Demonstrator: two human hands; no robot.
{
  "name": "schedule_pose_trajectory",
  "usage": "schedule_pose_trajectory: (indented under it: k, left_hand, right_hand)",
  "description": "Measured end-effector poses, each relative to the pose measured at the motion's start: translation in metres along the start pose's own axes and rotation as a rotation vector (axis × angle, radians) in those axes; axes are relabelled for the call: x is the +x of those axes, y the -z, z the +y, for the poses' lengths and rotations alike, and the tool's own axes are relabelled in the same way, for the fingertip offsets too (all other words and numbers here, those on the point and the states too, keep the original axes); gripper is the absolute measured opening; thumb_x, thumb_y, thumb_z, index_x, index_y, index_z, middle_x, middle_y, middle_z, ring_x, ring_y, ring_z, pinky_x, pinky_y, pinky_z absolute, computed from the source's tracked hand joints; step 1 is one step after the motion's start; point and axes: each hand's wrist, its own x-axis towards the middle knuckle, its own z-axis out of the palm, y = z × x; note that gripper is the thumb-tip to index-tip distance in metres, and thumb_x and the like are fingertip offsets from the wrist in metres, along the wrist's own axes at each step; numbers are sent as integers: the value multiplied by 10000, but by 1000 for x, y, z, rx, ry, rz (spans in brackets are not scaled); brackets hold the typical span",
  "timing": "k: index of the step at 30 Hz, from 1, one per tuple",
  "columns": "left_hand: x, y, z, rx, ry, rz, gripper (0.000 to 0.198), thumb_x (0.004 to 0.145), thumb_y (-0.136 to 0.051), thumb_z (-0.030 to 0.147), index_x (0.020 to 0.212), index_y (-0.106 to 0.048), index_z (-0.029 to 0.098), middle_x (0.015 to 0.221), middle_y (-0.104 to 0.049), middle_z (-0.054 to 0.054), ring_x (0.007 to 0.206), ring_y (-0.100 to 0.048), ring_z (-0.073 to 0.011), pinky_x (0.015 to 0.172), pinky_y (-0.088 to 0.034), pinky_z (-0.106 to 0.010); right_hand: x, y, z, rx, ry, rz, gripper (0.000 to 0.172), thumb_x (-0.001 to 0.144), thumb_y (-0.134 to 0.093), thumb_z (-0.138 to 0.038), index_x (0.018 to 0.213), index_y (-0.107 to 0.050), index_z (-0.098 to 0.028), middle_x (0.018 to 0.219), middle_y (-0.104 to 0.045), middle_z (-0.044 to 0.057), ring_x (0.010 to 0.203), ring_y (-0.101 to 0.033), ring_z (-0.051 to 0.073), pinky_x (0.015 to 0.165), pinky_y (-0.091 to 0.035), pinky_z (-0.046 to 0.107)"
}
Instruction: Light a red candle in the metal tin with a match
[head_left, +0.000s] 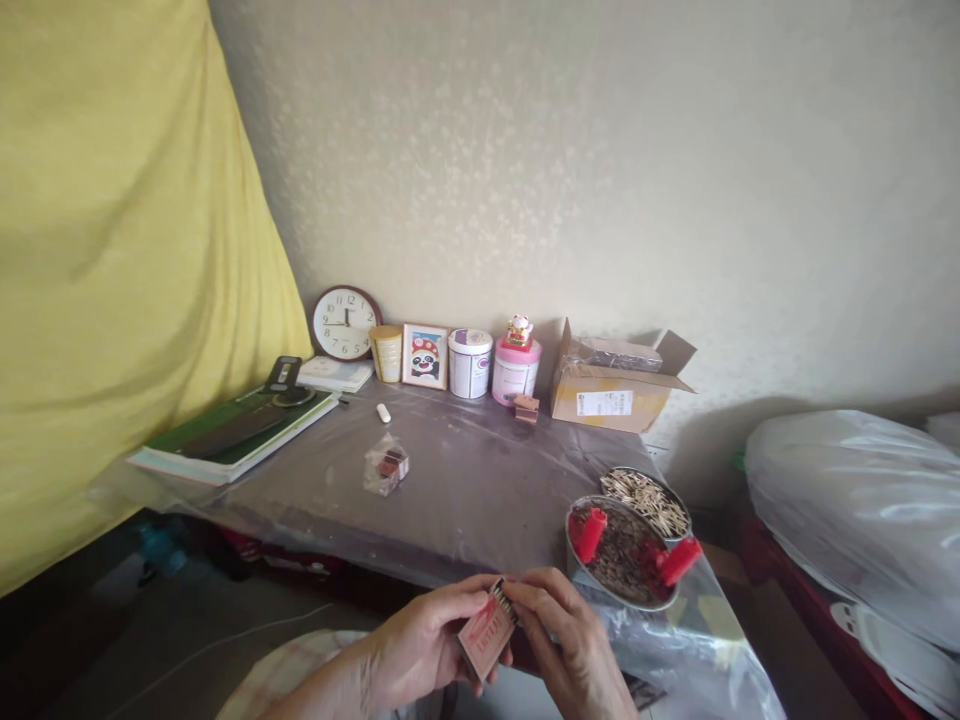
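Note:
My left hand [429, 632] is closed around a small matchbox [487, 636] with red print, tilted in front of the table's near edge. Its tray is partly pulled out, and a row of dark-headed matches [502, 598] shows at the upper end. At that end, my right hand [564, 630] has its fingers bent against the box; what lies between its fingertips is hidden. Right of the hands stands a round tin [626, 598] of dark bits, with two red tubes [591, 534] in it. Behind it, another round tin is full of loose pale matchsticks [643, 500].
Plastic sheeting covers the table [457, 480]. On it lie a clear bag [386, 464] with brown pieces and a large green book [232, 435]. Along the wall stand a clock [346, 322], a picture frame [425, 357], canisters [470, 364] and an open cardboard box [615, 400].

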Motion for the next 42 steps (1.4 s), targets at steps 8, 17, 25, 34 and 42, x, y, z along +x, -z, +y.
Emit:
schedule_pose_trajectory:
  k: [8, 17, 25, 34, 42]
  left_hand:
    - [-2, -4, 5, 24, 49, 4, 355, 869, -518, 312, 1143, -650, 131, 784, -732, -93, 579, -638, -146, 548, -399, -272]
    - [2, 4, -3, 56, 45, 22, 451, 849, -457, 324, 1200, -621, 95, 742, -748, -102, 501, -577, -136, 490, -342, -262]
    - [1, -2, -2, 151, 31, 51, 489, 841, -452, 352, 1233, -612, 107, 717, -744, -95, 474, -540, -124, 482, -314, -264]
    - [2, -4, -1, 171, 0, 32, 405, 789, -579, 384, 1095, -677, 138, 693, -697, -53, 449, -477, -99, 457, -291, -259]
    - [5, -5, -2, 235, -23, 70, 340, 699, -577, 351, 947, -705, 158, 500, -494, 55, 377, -414, -97, 412, -297, -262]
  right_hand:
    - [4, 4, -7, 7, 15, -61, 186, 1029, -456, -227, 972, -632, -222, 953, -670, 41, 832, -690, 127, 755, -562, 207]
    - [2, 2, -7, -16, 36, -106, 220, 1038, -438, -250, 968, -644, -213, 915, -676, 39, 813, -684, 134, 728, -552, 212]
    - [4, 2, -9, 24, 9, -155, 194, 1017, -475, -210, 1106, -647, -223, 994, -698, 49, 862, -694, 143, 777, -559, 224]
    - [4, 2, -5, 51, 13, -179, 193, 1029, -449, -246, 981, -635, -227, 904, -671, 28, 742, -669, 116, 692, -540, 190]
    - [3, 0, 1, 19, 58, -147, 173, 1021, -476, -282, 965, -631, -230, 875, -684, 26, 760, -696, 120, 677, -555, 176]
